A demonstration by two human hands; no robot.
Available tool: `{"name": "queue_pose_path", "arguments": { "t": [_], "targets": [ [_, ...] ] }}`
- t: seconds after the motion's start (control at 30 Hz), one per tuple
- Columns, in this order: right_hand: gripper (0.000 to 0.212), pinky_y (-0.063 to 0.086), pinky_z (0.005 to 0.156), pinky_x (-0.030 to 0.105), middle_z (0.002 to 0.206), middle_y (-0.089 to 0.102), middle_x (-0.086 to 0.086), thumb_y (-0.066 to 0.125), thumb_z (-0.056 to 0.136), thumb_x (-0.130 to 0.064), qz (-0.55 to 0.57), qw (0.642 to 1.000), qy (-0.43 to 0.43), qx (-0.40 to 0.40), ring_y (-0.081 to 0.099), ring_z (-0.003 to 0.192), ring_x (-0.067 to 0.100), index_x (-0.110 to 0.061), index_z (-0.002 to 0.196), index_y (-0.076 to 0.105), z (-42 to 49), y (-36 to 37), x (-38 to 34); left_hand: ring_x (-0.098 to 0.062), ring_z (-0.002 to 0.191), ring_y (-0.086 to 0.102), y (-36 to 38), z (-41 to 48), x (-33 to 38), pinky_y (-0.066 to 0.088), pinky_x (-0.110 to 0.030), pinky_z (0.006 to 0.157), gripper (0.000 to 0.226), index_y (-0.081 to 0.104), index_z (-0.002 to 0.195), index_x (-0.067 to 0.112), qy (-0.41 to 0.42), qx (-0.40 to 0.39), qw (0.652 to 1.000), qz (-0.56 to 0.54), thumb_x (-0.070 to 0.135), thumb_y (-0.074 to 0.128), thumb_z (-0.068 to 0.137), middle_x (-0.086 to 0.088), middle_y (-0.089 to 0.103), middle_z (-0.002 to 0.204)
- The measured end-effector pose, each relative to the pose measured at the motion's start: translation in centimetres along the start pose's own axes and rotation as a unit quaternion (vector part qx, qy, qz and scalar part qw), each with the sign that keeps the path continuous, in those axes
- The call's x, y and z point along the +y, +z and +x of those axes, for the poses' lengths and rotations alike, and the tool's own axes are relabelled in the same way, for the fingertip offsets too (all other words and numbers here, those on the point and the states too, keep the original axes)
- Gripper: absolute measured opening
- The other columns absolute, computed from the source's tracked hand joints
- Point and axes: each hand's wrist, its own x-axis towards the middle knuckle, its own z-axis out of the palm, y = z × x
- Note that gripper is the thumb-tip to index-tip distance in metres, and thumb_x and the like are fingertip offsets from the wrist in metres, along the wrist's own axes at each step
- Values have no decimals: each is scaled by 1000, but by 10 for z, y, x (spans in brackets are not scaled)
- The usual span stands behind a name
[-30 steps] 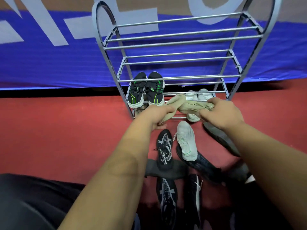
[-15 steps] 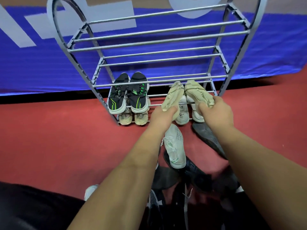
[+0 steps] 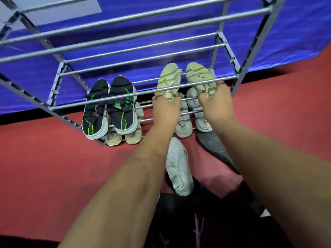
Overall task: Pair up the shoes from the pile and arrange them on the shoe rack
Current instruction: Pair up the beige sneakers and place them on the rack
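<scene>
1. Pale green shoes (image 3: pixel 169 77) lie side by side, toes away from us, on the right half of a lower shelf of the shoe rack (image 3: pixel 125 37).
2. Our left hand (image 3: pixel 165 108) grips the heel of the left one, fingers curled round it.
3. Our right hand (image 3: pixel 215 104) grips the heel of the right one the same way.
4. A black and green pair (image 3: pixel 123 108) sits on the same shelf, to the left.
5. On the shelf below we see a beige pair (image 3: pixel 132 136) under the black one and a white pair (image 3: pixel 202 113) under our hands.
6. On the red floor (image 3: pixel 44 158) near the rack lie a white shoe (image 3: pixel 177 167), a grey shoe (image 3: pixel 213 145) and, nearer to us, dark shoes (image 3: pixel 197 221) in shadow.
</scene>
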Motion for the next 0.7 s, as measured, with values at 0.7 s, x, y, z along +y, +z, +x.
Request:
{"name": "queue_pose_path", "arguments": {
  "t": [0.7],
  "targets": [
    [64, 43, 113, 42, 143, 50, 11, 72, 86, -34, -61, 993, -62, -84, 51, 132, 29, -8, 140, 51, 2, 9, 36, -27, 125, 59, 34, -11, -7, 47, -30, 98, 76, 55, 138, 7, 66, -57, 994, 60, 44, 85, 78, -12, 63, 132]
  ]
}}
